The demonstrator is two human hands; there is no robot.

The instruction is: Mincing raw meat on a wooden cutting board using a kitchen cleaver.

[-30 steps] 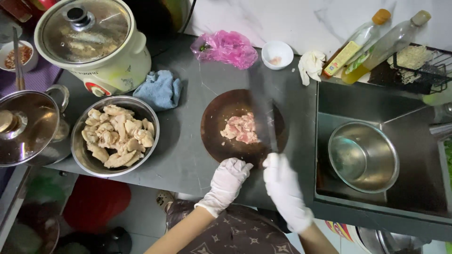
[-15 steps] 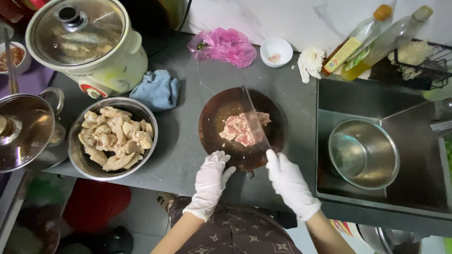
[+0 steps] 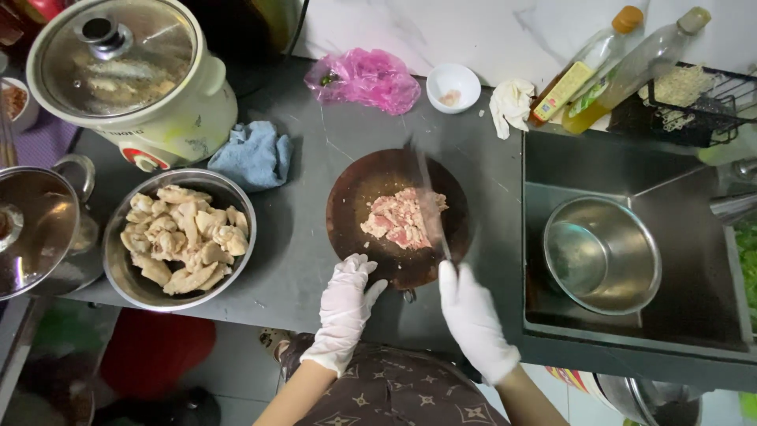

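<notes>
Dark grey counter (image 3: 315, 237) carries a round wooden board (image 3: 371, 189), where pale chopped meat (image 3: 398, 221) lies mid-board. A blurred cleaver (image 3: 430, 205) now stands over it (a second ago it was raised higher), right hand (image 3: 473, 319) clamped on its handle. Left hand (image 3: 345, 304), fingers apart, has moved to the board's near edge, so chopping goes on. A steel bowl (image 3: 126, 272) of chicken pieces sits well to the left.

Round cutting board (image 3: 359, 205): bare counter just left; steel bowl (image 3: 126, 276) beyond; sink (image 3: 710, 237) blocks right; cloth (image 3: 254, 155) behind-left.

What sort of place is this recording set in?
Probably a home kitchen: a dark counter holding a round wooden chopping board of raw meat, a cream rice cooker, and a steel sink.
</notes>
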